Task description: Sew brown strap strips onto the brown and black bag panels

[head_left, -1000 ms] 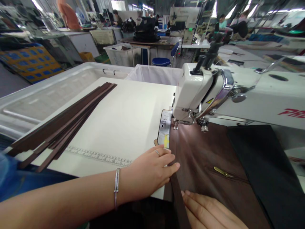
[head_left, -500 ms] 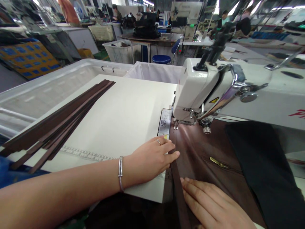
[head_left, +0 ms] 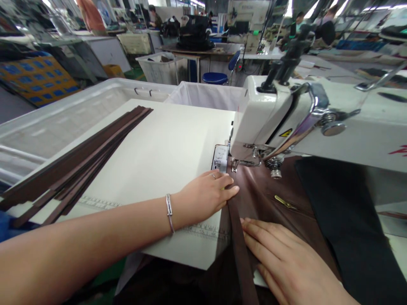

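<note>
Brown leather-like material [head_left: 259,190] lies under the presser foot [head_left: 234,164] of a white sewing machine [head_left: 252,116]. Along its left edge runs a narrow brown strip [head_left: 241,250]. My left hand [head_left: 206,197] rests flat with fingers stretched out, its fingertips on the strip just in front of the foot. Lower down, my right hand [head_left: 282,254] lies flat on the material, fingers extended and tips beside the strip. A gold zipper pull [head_left: 285,202] shows on the material, and black fabric [head_left: 343,220] covers its right part.
Several brown strips [head_left: 95,148] are piled on the white work surface [head_left: 165,144], which has a printed ruler [head_left: 203,232] near its front edge. Behind it stand white plastic bins [head_left: 76,99]. Farther back are a blue stool [head_left: 215,78], other machines and people.
Both hands have moved forward toward the presser foot, and the brown material with its zipper pull and the black fabric has shifted the same way.
</note>
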Demonstrator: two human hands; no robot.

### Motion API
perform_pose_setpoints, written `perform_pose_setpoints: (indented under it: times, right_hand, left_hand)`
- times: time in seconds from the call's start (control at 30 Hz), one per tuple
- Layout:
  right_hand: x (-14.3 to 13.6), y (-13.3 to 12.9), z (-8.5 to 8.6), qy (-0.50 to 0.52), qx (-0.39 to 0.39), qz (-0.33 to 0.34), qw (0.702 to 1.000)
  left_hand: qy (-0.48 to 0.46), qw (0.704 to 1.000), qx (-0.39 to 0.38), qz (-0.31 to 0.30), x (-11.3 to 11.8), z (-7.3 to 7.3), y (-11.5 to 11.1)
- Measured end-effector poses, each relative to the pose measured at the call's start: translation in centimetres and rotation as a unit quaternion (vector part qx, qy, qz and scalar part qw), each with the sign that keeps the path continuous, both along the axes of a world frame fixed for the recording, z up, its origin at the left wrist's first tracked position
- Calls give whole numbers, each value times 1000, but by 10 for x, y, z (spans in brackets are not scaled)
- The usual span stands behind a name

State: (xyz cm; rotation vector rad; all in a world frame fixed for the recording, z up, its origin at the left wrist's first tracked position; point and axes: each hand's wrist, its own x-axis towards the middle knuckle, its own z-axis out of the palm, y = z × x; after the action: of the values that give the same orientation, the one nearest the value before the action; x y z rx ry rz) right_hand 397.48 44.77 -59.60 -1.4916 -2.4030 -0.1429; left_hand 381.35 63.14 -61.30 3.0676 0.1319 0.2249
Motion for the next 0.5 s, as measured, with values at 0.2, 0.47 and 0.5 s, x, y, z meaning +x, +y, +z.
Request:
perform_pose_setpoints:
  times: [0.2,0.47,0.5]
  right_hand:
    - [6,9,-3,9,-11,-6,1000]
    - [12,15,-8,39,-23,-28,999]
    - [12,15,-8,33,-24,-28,999]
  left_hand:
    - [-10,1000,6,16,7,-1,8]
    - [-14,999,-1,49,20,-5,18]
    - [-13,998,-7,53,19,-3,17]
